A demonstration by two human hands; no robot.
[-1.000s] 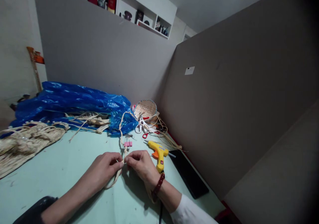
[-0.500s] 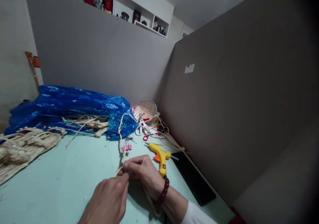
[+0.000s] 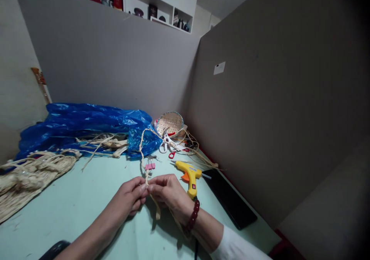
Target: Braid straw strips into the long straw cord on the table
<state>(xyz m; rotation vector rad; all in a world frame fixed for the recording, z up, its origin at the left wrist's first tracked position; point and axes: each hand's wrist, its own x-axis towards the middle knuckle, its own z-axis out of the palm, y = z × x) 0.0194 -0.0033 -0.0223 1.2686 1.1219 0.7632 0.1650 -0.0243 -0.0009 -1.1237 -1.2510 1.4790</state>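
Observation:
Both hands meet at a pale straw-like braided cord (image 3: 147, 176) just above the table. My left hand (image 3: 133, 194) pinches it from the left, thumb and forefinger closed. From the right, my right hand (image 3: 170, 194), with a dark red bead bracelet (image 3: 193, 215) at the wrist, pinches the same cord. A loose strand end (image 3: 158, 213) hangs below the fingers, and another strand runs under the right wrist. A pink binder clip (image 3: 150, 166) sits at the cord just beyond the fingertips. Farther off, the cord arcs up toward the blue plastic.
A yellow glue gun (image 3: 189, 175) lies right of my hands, beside a black flat slab (image 3: 231, 202). White-handled scissors (image 3: 165, 143) and a woven basket (image 3: 170, 123) are behind. Blue plastic (image 3: 86, 117) covers straw strands; a woven straw piece (image 3: 31, 183) lies left.
My left hand has shifted up and now pinches the cord opposite my right hand. The strand end now hangs below the fingers. The view has moved slightly.

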